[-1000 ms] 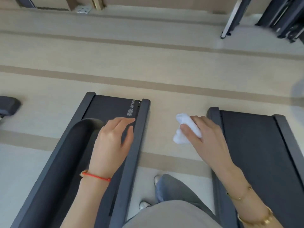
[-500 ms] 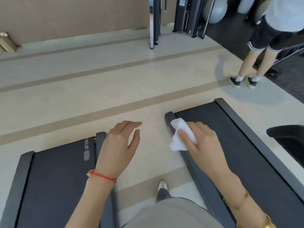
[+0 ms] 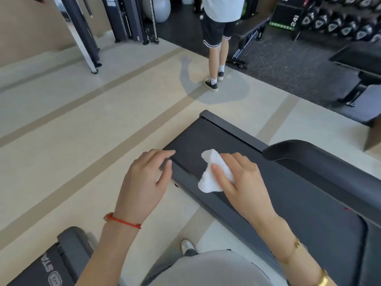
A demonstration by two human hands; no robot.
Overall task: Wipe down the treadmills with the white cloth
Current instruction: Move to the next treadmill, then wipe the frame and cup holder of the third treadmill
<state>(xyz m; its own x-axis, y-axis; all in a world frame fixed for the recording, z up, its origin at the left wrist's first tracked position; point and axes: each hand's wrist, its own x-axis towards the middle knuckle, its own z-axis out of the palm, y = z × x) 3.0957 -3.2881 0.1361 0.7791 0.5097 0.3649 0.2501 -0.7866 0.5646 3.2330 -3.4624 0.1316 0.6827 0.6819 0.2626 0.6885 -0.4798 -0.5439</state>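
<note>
Near treadmill [image 3: 51,269]: only its rear corner shows at the lower left, dark deck with a partial white logo; nothing lies on it and neither hand is near it.
Left hand [image 3: 142,182]: fingers loosely spread and holding nothing, fingertips at the near corner of the right treadmill's rear end; whether they touch the frame I cannot tell.
Cloth [image 3: 212,174]: white, bunched into a wad, lying over the left side rail and the edge of the belt [image 3: 206,141] near the rear end of the deck.
Right hand [image 3: 241,180]: fingers curled over the cloth and pinching it, palm down, apparently pressing the wad onto the rail.
Right treadmill [image 3: 309,203]: runs from the rear end at mid-frame toward the lower right, with a curved dark handrail [image 3: 299,149] on its far side.
Step in hand: by my reading, the wipe of this treadmill is just beginning at its rear left corner.
Next move: probably a steady drag of the cloth along the rail or across the belt, with the wad kept flat under the palm so it does not roll up; the left hand could brace on the frame.
Containers: none visible; nothing is held in anything here.
Background: a person [image 3: 216,38] stands well beyond the deck, near the dumbbell rack [image 3: 340,21].
</note>
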